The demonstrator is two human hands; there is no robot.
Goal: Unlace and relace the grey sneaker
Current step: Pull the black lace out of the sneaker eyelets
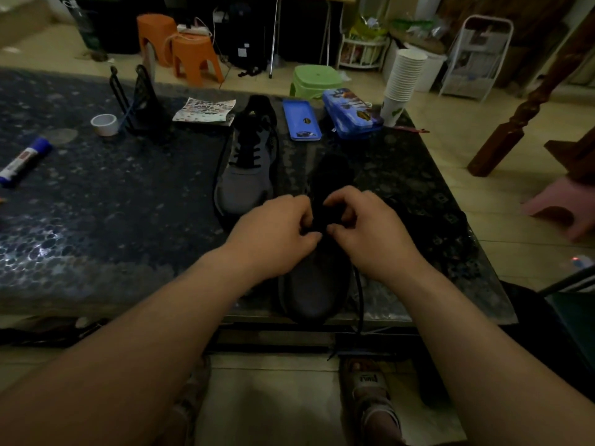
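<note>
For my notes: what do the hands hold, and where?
The left hand and right hand pinch the lace at the near sneaker, mid-shoe; details too dark.

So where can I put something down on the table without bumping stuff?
The biggest bare patch of table lies between the glue stick, the tape roll and the far sneaker. A smaller, dim one sits right of the near sneaker. Crowded: the back edge with pencil case and cups, and the middle, where left hand and right hand pinch the black lace.

Grey near sneaker (pixel 314 284), black lace (pixel 360 297); dark speckled table (pixel 96 204); green stool (pixel 317 79); blue tin (pixel 352 115); white cups (pixel 404 75).
</note>
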